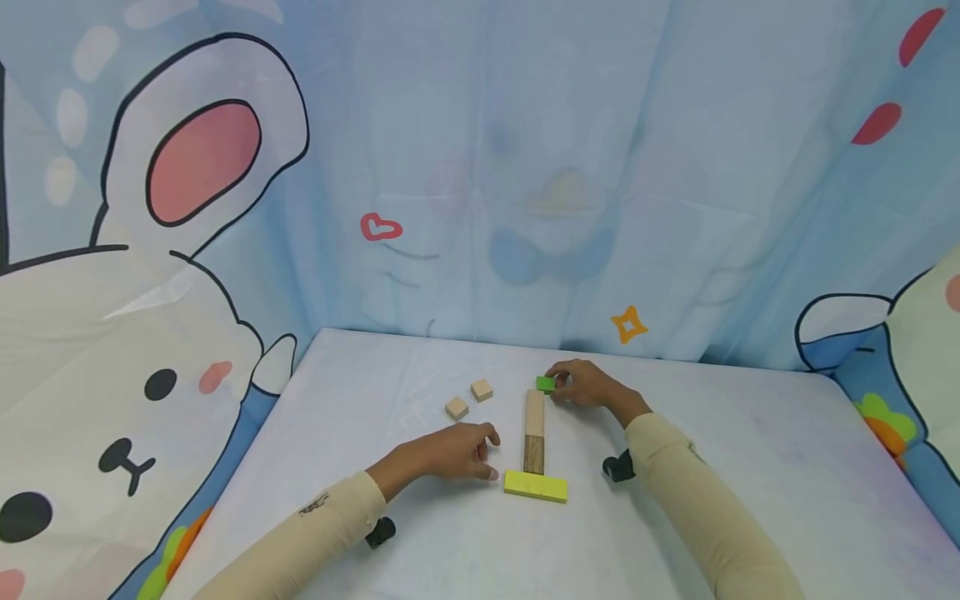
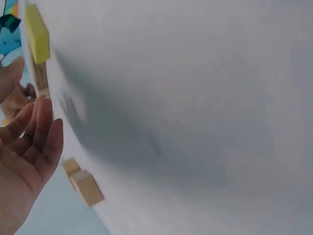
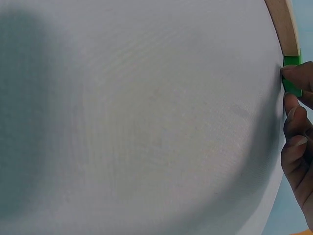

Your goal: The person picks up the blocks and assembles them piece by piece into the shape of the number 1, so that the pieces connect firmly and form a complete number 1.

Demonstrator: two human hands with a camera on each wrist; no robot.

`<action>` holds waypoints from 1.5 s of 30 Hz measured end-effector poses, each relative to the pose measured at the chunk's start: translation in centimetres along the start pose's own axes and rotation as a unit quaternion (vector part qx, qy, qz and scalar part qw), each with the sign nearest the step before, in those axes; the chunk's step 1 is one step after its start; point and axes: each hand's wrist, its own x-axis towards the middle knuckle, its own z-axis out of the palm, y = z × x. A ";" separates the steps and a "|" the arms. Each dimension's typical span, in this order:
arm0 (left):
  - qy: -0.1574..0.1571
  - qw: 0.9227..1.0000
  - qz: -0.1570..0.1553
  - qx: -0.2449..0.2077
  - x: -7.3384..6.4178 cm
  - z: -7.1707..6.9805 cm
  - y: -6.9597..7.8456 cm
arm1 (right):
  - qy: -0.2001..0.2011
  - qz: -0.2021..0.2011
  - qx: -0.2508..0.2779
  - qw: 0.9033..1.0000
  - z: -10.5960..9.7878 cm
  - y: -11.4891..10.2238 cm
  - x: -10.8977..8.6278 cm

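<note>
The green block (image 1: 546,383) sits at centre frame in my head view, pinched by my right hand (image 1: 585,385) just at the far end of the long wooden bar (image 1: 534,431), which runs toward me and meets a flat yellow block (image 1: 536,486) laid crosswise at its near end. I judge the step in hand to be seating the green piece against the bar's top; the next move would call for a small, steady nudge to square it up and then letting go without jogging the bar. My left hand (image 1: 450,452) rests on the table (image 1: 750,467) left of the bar, fingers loose, holding nothing. Two plain wooden cubes (image 1: 468,399) lie apart at upper left of the hand. In the left wrist view, my relaxed fingers (image 2: 41,137) fill the left edge, the yellow block (image 2: 37,32) at upper left, the cubes (image 2: 83,182) at lower left; all look matte and square-edged on a smooth pale cloth. In the right wrist view, at the right edge, fingertips (image 3: 296,78) clamp the glossy green block (image 3: 292,88) just below the bar's pale, smooth-sanded end (image 3: 283,24).
</note>
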 end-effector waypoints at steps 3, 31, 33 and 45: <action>0.041 0.999 0.007 -0.015 0.0 -1.2 -0.3 | 0.001 0.000 -0.001 1.000 0.0 0.1 0.0; 0.246 0.963 -0.106 0.018 3.4 -2.3 -3.3 | -0.004 0.022 0.017 1.000 0.1 -0.2 -0.2; 0.240 0.964 -0.115 0.018 3.6 -2.3 -3.4 | -0.004 0.022 0.019 1.000 0.1 -0.2 -0.3; 0.223 0.964 -0.136 0.051 4.8 -2.1 -3.5 | -0.007 0.011 0.021 1.000 0.0 -0.3 -0.4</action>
